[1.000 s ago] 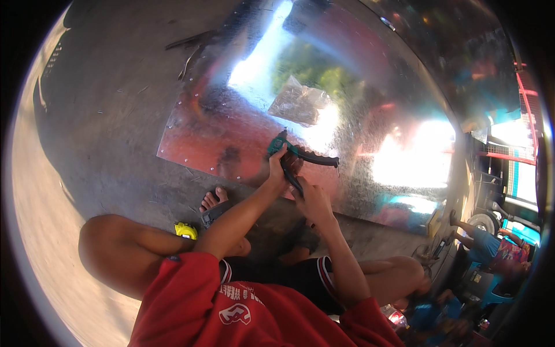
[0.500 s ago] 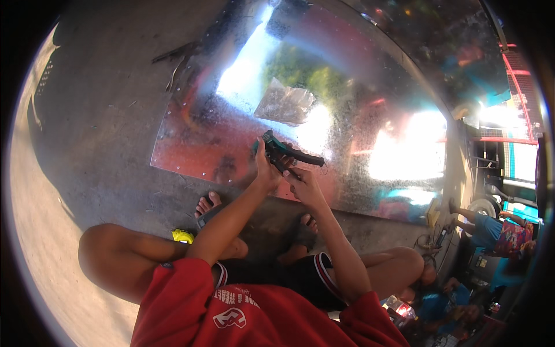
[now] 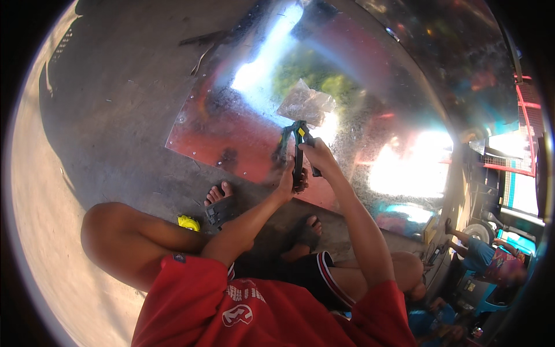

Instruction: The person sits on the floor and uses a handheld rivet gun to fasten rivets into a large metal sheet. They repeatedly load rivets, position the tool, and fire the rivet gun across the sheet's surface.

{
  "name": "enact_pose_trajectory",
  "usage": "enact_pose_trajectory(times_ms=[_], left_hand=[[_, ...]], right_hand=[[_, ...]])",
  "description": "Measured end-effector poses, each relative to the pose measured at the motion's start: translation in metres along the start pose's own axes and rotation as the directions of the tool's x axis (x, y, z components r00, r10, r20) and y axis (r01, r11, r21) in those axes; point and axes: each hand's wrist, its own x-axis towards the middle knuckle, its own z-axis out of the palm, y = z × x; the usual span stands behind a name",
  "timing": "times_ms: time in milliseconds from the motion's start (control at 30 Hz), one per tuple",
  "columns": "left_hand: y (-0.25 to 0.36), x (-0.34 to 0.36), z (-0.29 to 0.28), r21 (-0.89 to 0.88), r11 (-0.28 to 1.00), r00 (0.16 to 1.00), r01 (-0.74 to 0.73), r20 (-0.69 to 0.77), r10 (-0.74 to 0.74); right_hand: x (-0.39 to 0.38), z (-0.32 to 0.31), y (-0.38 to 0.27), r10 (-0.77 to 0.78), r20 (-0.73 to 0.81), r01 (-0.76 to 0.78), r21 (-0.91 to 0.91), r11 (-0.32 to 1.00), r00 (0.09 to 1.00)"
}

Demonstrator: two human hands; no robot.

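Note:
A hand riveter (image 3: pixel 299 144) with a green head and black handles is held in front of me, over the near part of a shiny metal sheet (image 3: pixel 219 136). My left hand (image 3: pixel 289 180) is closed around the lower end of one long handle. My right hand (image 3: pixel 319 156) grips the tool higher up, by its head and the other handle. The two handles stand apart. Just beyond the tool's head lies a crumpled clear plastic bag (image 3: pixel 305 103); its contents are hard to make out. Small rivet-like dots line the sheet's left and near edges.
A yellow tape measure (image 3: pixel 188 223) lies on the concrete floor (image 3: pixel 115 133) by my left knee. A dark strip (image 3: pixel 202 39) is by the sheet's far left side. Another person (image 3: pixel 483 248) stands at the right, near a wheel and blue machinery. Bright glare covers parts of the sheet.
The riveter has turned from slanting rightward to nearly upright in view, head away from me. My right hand has moved up toward its head; my left has slid down to the handle end.

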Motion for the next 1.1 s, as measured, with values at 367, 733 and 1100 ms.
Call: enact_pose_trajectory(times_ms=[367, 733, 1100], left_hand=[[0.01, -0.024, 0.034, 0.064, 0.979, 0.945, -0.194, -0.254, 0.204], [0.01, -0.017, 0.024, 0.243, 0.965, 0.917, -0.095, -0.355, 0.18], [0.005, -0.032, 0.035, 0.237, 0.953, 0.849, -0.189, -0.449, 0.28]], right_hand=[[0.028, 0.06, 0.026, 0.205, 0.073, -0.216, 0.231, 0.949, 0.976], [0.024, 0.035, 0.023, 0.181, 0.07, -0.193, 0.268, 0.944, 0.981], [0.009, 0.02, -0.002, 0.307, 0.295, -0.376, 0.212, 0.902, 0.905]])
